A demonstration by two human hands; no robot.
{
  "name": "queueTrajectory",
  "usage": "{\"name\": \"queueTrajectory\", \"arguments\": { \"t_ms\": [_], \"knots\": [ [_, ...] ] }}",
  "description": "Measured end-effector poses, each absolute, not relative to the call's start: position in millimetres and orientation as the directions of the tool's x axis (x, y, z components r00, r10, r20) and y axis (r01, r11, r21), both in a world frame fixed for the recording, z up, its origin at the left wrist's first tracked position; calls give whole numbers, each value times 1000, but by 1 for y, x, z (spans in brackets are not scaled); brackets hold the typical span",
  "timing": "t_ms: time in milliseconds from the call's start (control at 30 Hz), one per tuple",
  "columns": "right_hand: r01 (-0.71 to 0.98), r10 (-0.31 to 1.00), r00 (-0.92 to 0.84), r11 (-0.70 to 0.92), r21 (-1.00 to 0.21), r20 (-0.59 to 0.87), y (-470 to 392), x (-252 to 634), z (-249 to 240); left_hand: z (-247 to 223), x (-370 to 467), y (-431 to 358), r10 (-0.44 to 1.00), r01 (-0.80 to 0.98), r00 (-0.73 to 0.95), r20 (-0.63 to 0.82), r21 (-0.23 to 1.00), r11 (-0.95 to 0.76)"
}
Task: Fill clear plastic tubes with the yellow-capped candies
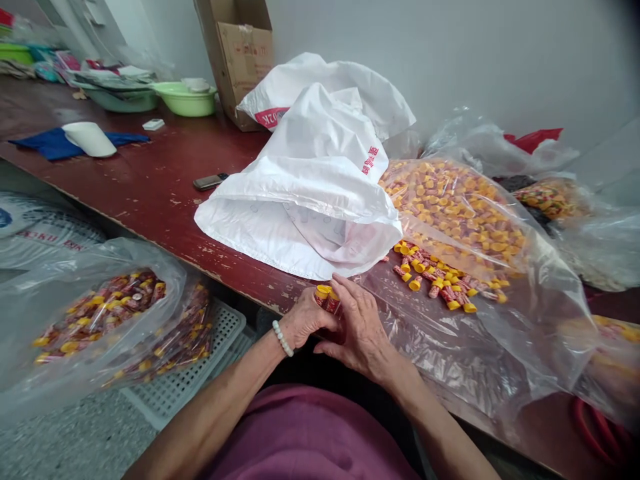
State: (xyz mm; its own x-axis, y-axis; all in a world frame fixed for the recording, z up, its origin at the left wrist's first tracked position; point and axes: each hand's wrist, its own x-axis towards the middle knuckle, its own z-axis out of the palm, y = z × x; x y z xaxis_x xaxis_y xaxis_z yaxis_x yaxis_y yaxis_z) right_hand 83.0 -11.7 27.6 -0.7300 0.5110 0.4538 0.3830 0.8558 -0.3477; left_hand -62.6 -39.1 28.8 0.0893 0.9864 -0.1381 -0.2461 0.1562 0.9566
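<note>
The left hand [306,319] holds at least two small tubes [323,292] upright, their yellow caps showing above the fingers. The right hand [364,327] is half curled beside them, its fingers against the tubes and its thumb spread away below; whether it also grips them, I cannot tell. Both hands are at the near edge of the dark red surface [135,180], whose paint is chipped. A pale bead bracelet [283,339] circles the left wrist.

Just beyond the hands lies a white sack [295,183], its mouth facing the person. To the right, a loose pile [440,277] of similar capped pieces lies at the mouth of a clear bag [460,200] full of more. At lower left, another bag [95,320] of them rests over a grey crate [220,333]. Farther back on the surface are a phone [210,181], a carton [245,73], a green bowl [186,101] and a white cup [90,139] on blue cloth [43,145].
</note>
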Motion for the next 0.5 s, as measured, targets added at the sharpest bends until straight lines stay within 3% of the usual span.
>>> {"name": "queueTrajectory", "arguments": {
  "t_ms": [300, 400, 500],
  "knots": [
    [386, 405, -692, 907, -168, 597, -12, 52, 0, 7, -67, -42, 939, -467, 50, -341, 823, 324],
    [310, 358, -720, 932, -186, 594, -14, 31, -1, 6, -83, -50, 943, -546, 0, -334, 790, 280],
    [284, 389, -724, 921, -267, 569, -21, 16, 7, 16, -126, -68, 944, -517, -133, -303, 834, 195]
  ]
}}
